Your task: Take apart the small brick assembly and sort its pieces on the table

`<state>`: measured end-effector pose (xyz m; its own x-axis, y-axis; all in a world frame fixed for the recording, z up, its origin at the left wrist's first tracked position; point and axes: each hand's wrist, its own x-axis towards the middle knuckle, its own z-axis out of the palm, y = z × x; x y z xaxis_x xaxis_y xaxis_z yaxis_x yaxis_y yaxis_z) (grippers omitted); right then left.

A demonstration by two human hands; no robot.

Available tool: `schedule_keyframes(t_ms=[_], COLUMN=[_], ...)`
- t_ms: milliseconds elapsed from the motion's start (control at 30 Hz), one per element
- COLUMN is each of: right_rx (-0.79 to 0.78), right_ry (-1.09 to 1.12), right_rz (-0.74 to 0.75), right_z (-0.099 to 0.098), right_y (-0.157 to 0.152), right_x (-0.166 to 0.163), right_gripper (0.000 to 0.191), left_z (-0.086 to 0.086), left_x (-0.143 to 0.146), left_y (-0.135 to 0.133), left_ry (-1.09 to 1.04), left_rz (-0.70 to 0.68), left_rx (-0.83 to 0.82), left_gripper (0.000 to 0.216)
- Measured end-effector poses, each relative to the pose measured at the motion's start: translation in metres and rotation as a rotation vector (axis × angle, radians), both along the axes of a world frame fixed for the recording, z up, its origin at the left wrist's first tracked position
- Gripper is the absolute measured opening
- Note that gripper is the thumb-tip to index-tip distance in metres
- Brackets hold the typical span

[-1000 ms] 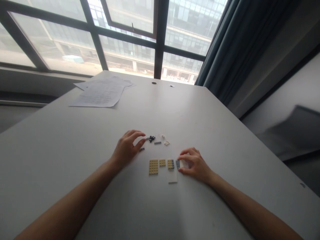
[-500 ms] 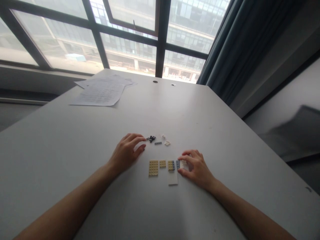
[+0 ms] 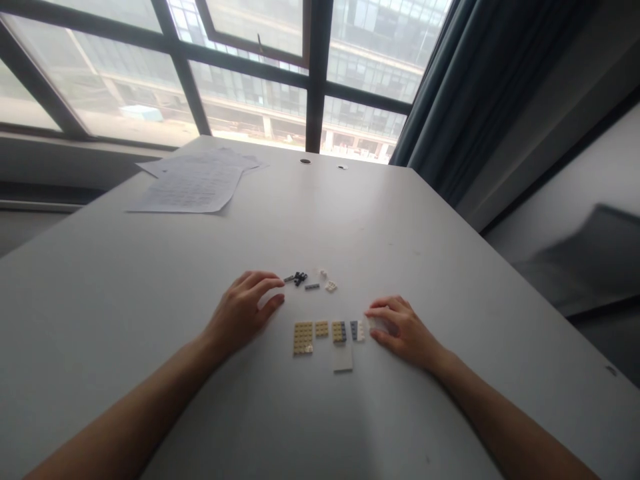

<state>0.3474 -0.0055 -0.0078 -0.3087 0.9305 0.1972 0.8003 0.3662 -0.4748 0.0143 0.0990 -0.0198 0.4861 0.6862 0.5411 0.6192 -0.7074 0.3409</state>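
Observation:
My left hand (image 3: 243,313) rests on the white table (image 3: 150,280), fingers bent and apart, fingertips close to a cluster of tiny dark pieces (image 3: 297,277). My right hand (image 3: 405,330) lies to the right of a row of small building plates, thumb and forefinger pinched on what looks like a small white piece (image 3: 376,324). The row holds a large tan plate (image 3: 303,337), a small tan plate (image 3: 321,328), a tan plate with a dark part (image 3: 339,331) and a dark-and-white piece (image 3: 357,330). A flat white plate (image 3: 343,360) lies just below the row.
A grey bar (image 3: 312,287) and small white bits (image 3: 330,285) lie beyond the row. Printed sheets of paper (image 3: 190,187) sit at the far left of the table. Two holes (image 3: 305,161) mark its far edge. A window and a dark curtain (image 3: 480,87) stand behind.
My right hand slid right, off the dark-and-white piece. My left hand lowered onto the table and now covers the small dark piece that lay by its thumb.

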Motion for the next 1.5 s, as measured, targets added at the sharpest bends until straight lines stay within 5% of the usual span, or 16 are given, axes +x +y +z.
schedule_keyframes(t_ms=[400, 1000, 1500], right_rx=[0.046, 0.093, 0.053], right_ry=[-0.037, 0.017, -0.057], right_rz=[0.024, -0.048, -0.037], right_z=[0.0, -0.004, 0.001], right_y=[-0.002, 0.002, -0.021], right_x=[-0.022, -0.012, 0.004], right_gripper=[0.032, 0.036, 0.017], left_z=[0.001, 0.0, -0.001], left_x=[0.0, 0.001, 0.001], left_y=[0.0, 0.001, 0.003], left_ry=[-0.015, -0.015, 0.025], left_rz=[0.054, 0.064, 0.225], left_rx=[-0.013, -0.018, -0.02], left_gripper=[0.019, 0.021, 0.02])
